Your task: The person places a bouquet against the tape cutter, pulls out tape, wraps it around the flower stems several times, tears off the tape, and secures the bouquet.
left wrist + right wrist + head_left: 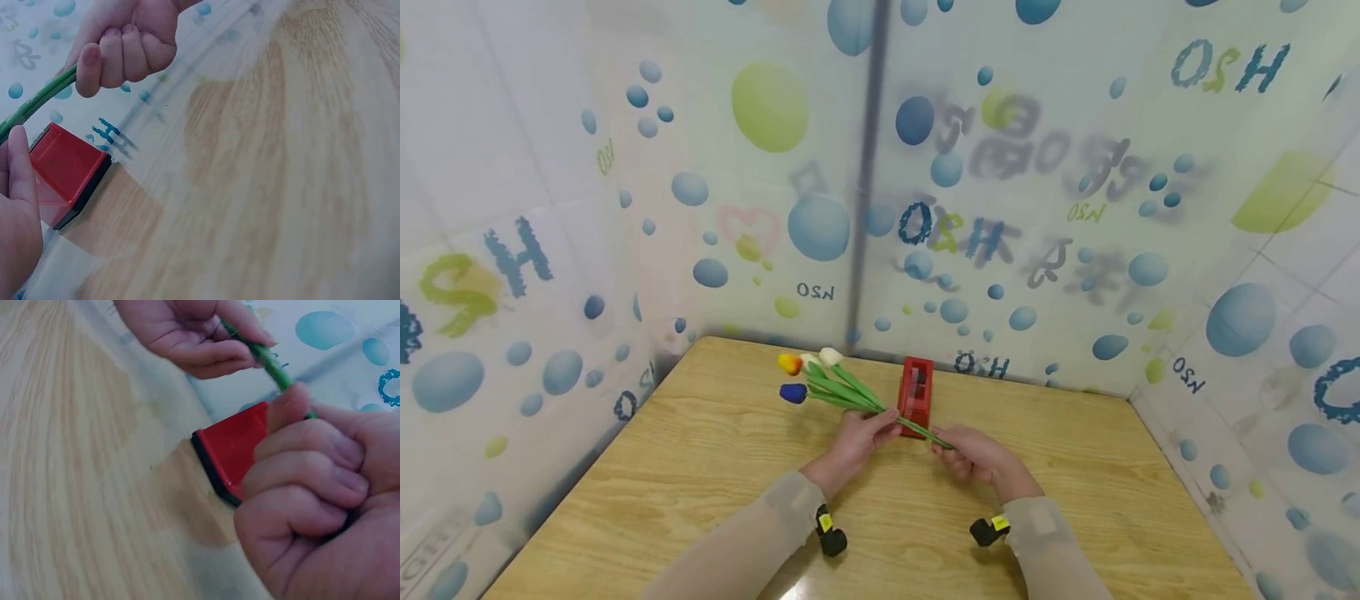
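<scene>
A bunch of artificial tulips [850,387] lies slantwise across both hands, with white, orange-yellow and blue heads toward the left and green stems toward the right. My left hand [859,437] pinches the stems below the leaves between thumb and fingers. Near the stems' lower end, my right hand [973,454] grips them with curled fingers, as the right wrist view shows at the fist [306,481]. A short run of green stem [40,100] spans the gap between the hands. Just behind them stands a red tape dispenser [917,387] with a black base, partly covered by the stems.
The wooden table [700,475] reaches back to a patterned curtain [1037,208] printed with bubbles and letters, which also hangs along both sides. Small black cameras [832,542] are strapped at both wrists, over light sleeves [752,533].
</scene>
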Demonstrator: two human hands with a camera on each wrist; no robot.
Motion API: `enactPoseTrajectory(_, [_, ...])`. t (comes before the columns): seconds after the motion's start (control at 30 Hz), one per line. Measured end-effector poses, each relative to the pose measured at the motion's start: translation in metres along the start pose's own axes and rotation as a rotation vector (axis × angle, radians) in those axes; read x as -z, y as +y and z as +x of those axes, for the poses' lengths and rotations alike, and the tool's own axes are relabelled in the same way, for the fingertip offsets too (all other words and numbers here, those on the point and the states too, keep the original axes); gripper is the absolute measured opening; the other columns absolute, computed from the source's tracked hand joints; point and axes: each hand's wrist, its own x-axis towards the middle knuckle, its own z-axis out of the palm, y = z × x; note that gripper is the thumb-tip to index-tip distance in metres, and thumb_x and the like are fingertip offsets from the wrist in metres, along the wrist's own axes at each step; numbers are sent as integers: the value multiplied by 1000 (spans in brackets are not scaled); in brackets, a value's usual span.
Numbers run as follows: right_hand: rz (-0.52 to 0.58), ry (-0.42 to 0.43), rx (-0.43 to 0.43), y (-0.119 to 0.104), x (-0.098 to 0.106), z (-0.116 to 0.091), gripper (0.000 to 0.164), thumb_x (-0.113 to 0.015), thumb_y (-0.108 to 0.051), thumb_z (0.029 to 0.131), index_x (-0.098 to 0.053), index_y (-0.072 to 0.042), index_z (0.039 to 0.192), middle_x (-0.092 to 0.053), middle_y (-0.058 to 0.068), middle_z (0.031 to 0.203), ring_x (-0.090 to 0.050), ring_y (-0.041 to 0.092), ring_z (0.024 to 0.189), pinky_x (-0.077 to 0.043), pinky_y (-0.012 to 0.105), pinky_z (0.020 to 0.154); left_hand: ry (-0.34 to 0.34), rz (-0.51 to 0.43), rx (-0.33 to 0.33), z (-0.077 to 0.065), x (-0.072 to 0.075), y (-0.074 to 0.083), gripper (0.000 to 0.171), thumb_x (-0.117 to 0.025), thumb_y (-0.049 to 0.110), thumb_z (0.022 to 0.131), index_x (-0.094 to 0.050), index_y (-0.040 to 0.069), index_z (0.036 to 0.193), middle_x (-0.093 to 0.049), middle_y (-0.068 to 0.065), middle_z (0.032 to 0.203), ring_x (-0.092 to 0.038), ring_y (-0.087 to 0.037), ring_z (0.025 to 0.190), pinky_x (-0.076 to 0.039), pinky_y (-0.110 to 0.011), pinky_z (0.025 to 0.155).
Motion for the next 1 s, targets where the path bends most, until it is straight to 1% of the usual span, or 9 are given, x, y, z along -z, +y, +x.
enactPoseTrajectory(0.13, [-113, 28, 64, 0, 2, 4, 45, -38, -32, 118, -62, -3, 94, -46, -12, 62, -35, 2, 51, -31, 15, 47, 5, -18, 4, 0, -1, 1, 12, -67, 2, 103, -67, 11, 95, -74, 2, 89, -75, -9, 80, -66, -23, 79])
enactPoseTrajectory(0.27, [-433, 126, 225, -1, 0, 6, 47, -39, -25, 117, -57, 5, 87, -41, -8, 61, -33, 8, 52, -32, 20, 51, 4, -42, 14, 0, -2, 2, 10, -67, 3, 103, -69, 10, 96, -75, 2, 89, -75, -10, 81, -66, -23, 79])
enactPoseTrajectory(0.4, [-724, 280, 352, -3, -5, 7, 43, -46, -20, 115, -58, -3, 78, -42, -5, 65, -35, 10, 58, -35, 24, 58, 13, -55, 22, -1, -1, 2, 5, -67, 4, 103, -69, 5, 99, -75, 0, 92, -76, -11, 82, -66, -23, 79])
enactPoseTrajectory(0.5, [-806, 338, 366, -3, -8, 8, 40, -50, -21, 114, -58, -11, 76, -44, -6, 67, -37, 9, 60, -37, 25, 60, 26, -54, 30, -1, 0, 2, 3, -70, 5, 102, -69, 2, 102, -74, -2, 93, -75, -11, 82, -66, -23, 79])
enactPoseTrajectory(0.57, [-819, 346, 365, -3, -8, 8, 40, -51, -21, 114, -60, -12, 76, -46, -6, 68, -38, 9, 61, -37, 25, 60, 27, -50, 32, -1, 1, 1, 5, -70, 5, 102, -69, 1, 105, -74, -3, 94, -75, -11, 83, -66, -23, 80])
enactPoseTrajectory(0.7, [-729, 299, 332, -3, -8, 7, 43, -49, -24, 115, -69, -3, 83, -49, -7, 64, -40, 6, 57, -35, 21, 54, 22, -38, 33, -1, 2, 1, 5, -69, 2, 102, -69, 1, 106, -74, -2, 92, -75, -11, 83, -66, -22, 80])
enactPoseTrajectory(0.83, [-455, 189, 206, -5, -6, 1, 60, -37, -37, 117, -73, 7, 99, -53, -7, 58, -42, 5, 49, -32, 19, 46, 3, -6, 19, -1, 1, 2, 7, -68, -1, 102, -68, -4, 108, -75, -1, 91, -75, -10, 82, -66, -23, 80])
enactPoseTrajectory(0.93, [-240, 110, 79, -5, -4, -4, 68, -32, -46, 117, -72, 7, 104, -52, -9, 58, -40, 2, 47, -31, 17, 43, -21, 29, 17, 0, 0, 3, 16, -68, 0, 102, -64, -10, 114, -75, -1, 91, -76, -9, 81, -66, -22, 80])
enactPoseTrajectory(1.0, [-131, 70, 8, -5, -3, -4, 65, -31, -47, 117, -70, 4, 103, -46, -11, 57, -36, 0, 46, -29, 16, 43, -33, 49, 17, -1, -1, 3, 23, -69, 0, 102, -62, -14, 118, -76, 0, 91, -76, -9, 80, -66, -22, 80])
